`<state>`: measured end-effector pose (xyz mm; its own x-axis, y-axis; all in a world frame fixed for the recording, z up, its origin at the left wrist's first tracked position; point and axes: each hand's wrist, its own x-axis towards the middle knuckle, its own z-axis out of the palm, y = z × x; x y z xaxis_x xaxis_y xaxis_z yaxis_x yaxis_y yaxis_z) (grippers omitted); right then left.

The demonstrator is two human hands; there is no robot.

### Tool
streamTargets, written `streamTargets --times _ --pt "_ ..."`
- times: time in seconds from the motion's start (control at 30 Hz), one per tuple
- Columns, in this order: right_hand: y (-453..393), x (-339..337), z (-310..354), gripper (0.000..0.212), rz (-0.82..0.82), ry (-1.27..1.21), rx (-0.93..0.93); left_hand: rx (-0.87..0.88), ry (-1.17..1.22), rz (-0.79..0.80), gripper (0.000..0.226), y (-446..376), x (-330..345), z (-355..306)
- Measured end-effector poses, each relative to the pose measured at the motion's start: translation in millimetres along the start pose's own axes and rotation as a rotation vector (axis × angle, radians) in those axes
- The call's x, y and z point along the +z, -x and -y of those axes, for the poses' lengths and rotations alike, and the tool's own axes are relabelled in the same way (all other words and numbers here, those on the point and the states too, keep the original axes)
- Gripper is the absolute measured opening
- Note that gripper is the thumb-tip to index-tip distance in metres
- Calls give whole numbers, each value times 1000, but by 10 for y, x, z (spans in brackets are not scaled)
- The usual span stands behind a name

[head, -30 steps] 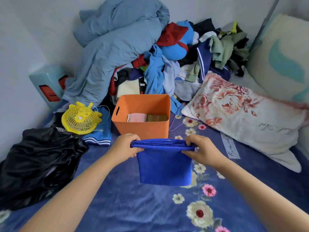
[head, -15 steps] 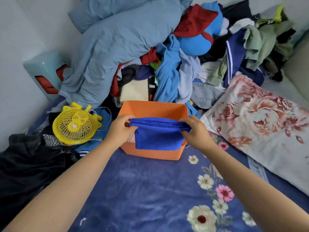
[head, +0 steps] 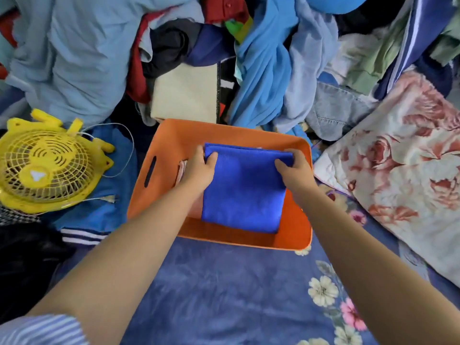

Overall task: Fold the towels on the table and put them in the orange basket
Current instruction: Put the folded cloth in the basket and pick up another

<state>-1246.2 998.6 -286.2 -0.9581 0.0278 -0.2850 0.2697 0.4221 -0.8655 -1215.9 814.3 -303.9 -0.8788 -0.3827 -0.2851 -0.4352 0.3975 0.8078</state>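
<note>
The basket (head: 296, 227) stands on the bed (head: 211, 295), in the middle, just ahead of the person. A folded towel (head: 242, 190) lies inside the basket, over other folded cloth (head: 182, 170) that shows at its left edge. The left hand (head: 199, 170) holds the towel's far left corner, the right hand (head: 293, 170) its far right corner; both forearms reach over the basket's near wall. A fan (head: 44, 168) lies to the left of the basket, with a cord (head: 124, 135) running between them. Behind the basket rises a heap of clothes (head: 261, 70), touching its far wall. A pillow (head: 398, 170) lies to the right of the basket, just beside it.
</note>
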Motion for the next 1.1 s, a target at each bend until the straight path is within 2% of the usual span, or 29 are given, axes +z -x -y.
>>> streamTargets --times 0.13,0.27,0.37,0.5,0.57,0.63,0.7,0.77,0.8,0.9,0.93,1.03,1.1 --pt "-438 260 -344 26 22 246 145 -106 -249 -21 34 -358 487 289" --pt "-790 389 -611 31 -4 326 249 -127 -319 11 37 -671 887 489" --pt "-988 458 -741 31 -86 382 234 -155 -330 4 37 -868 1126 553" --pt "-1103 582 -953 41 -127 401 267 -181 -394 -93 48 -996 1371 753" --pt "-1134 661 -1097 48 -208 351 258 -91 -385 -186 52 -1001 1451 850" --pt "-1128 720 -1179 46 -320 283 230 -81 -303 -205 49 -1006 1501 923" --pt "-1042 789 -1239 45 -397 391 81 -115 -142 -198 43 -1005 1543 984" --pt "-910 900 -1333 40 -388 594 -195 -39 -151 -228 44 -939 1538 1024" --pt "-848 954 -1391 39 -352 686 -269 66 -213 -250 45 -898 1525 1042" --pt "-792 992 -1616 48 -94 912 -245 513 -492 -216 38 -779 1547 1175" --pt "-833 961 -1673 51 -43 936 -222 610 -595 -176 38 -761 1535 1196" --pt "-895 899 -1790 54 -13 910 -172 587 -750 35 52 -708 1530 1227" --pt "-894 920 -1842 54 8 896 -176 554 -808 73 54 -701 1547 1286"
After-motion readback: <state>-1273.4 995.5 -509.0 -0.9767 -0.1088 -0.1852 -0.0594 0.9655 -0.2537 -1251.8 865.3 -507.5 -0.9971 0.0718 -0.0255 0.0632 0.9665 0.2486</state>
